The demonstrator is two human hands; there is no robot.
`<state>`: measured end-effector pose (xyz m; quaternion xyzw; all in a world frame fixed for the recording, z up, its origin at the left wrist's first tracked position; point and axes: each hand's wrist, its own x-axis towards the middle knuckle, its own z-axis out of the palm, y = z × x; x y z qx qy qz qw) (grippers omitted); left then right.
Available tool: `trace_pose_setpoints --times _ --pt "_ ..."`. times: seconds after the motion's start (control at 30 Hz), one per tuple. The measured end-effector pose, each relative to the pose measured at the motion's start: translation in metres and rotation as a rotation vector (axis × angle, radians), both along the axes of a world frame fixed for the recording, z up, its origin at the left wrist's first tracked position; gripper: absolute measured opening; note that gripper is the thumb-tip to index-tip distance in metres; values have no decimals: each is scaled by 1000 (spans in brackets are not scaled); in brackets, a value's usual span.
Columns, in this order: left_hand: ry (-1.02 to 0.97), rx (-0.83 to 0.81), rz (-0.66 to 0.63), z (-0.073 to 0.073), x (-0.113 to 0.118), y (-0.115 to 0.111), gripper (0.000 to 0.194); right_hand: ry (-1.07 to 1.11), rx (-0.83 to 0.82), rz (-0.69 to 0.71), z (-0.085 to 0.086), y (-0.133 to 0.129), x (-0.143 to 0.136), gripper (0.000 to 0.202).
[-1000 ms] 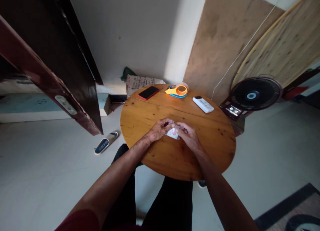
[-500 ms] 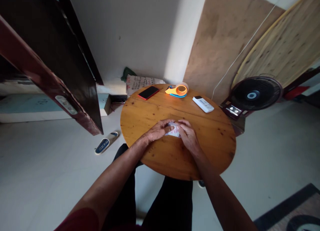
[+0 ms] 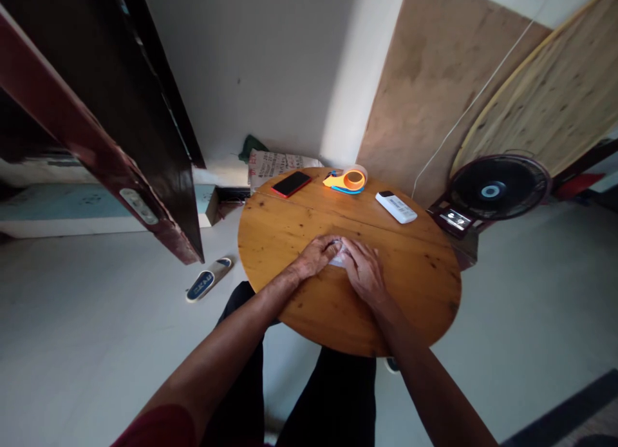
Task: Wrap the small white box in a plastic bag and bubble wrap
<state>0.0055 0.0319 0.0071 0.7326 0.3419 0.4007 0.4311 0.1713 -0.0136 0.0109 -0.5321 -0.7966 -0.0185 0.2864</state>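
Over the middle of a round wooden table [image 3: 290,228], both hands are closed around a small whitish piece with faint pink marks [image 3: 337,261]. Its exact kind is hard to make out, as fingers cover most of it. My left hand [image 3: 315,256] grips its left side with the thumb lying on top. From the right, my right hand [image 3: 365,270] curls over it, with fingers bent across its upper part. The fingertips of the two hands meet or nearly meet at its far edge.
Along the table's far side lie a red-edged phone [image 3: 291,184], an orange tape dispenser [image 3: 348,180] and a white handheld device [image 3: 396,207]. A fan [image 3: 490,190] stands to the right. On the floor at left is a slipper [image 3: 208,280], near an open door [image 3: 159,144].
My right hand's fingers have closed further over the whitish piece, so less of it and its pink marks shows. The whole view has shifted slightly.
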Motion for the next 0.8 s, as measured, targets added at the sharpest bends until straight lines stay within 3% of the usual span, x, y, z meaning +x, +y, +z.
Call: trace_pose_setpoints --times 0.13,0.53,0.6,0.67,0.73,0.8 --pt "-7 22 56 -5 5 2 37 -132 22 -25 -1 -3 -3 52" --pt "53 70 86 -7 4 -2 45 -119 60 -46 -11 2 1 44" --pt "81 115 229 -5 0 -4 45 -95 60 -42 -11 3 2 43" --pt "92 210 479 2 -15 -8 48 -73 72 -32 -11 3 3 43" --pt "75 374 747 11 -46 -12 53 -53 85 -19 -12 3 4 43" --pt "85 553 1032 23 -94 -12 64 -39 89 -8 -13 4 5 43"
